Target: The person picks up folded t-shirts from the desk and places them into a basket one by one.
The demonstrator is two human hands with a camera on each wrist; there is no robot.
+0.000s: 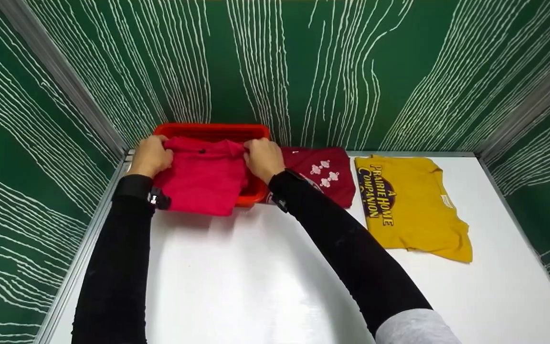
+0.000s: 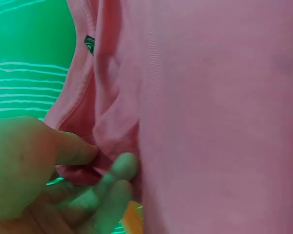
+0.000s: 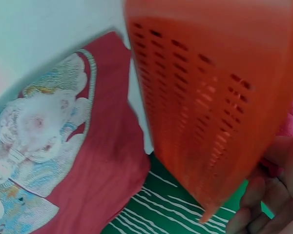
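Black cloth sleeves (image 1: 110,267) up front, left hand (image 1: 151,155) and right hand (image 1: 264,160) pinching hot-pink cloth shirt (image 1: 202,181) between them, hanging over red plastic basket (image 1: 215,128).

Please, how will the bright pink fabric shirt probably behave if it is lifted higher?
The shirt should be floppy: its cloth creases beside the left hand. It is probably light, as that hand only pinches it. Its lower edge, which neither hand holds, may swing.

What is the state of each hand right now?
Left hand: closed, holding one upper corner of the pink shirt.
Right hand: closed, holding the shirt's other upper corner.
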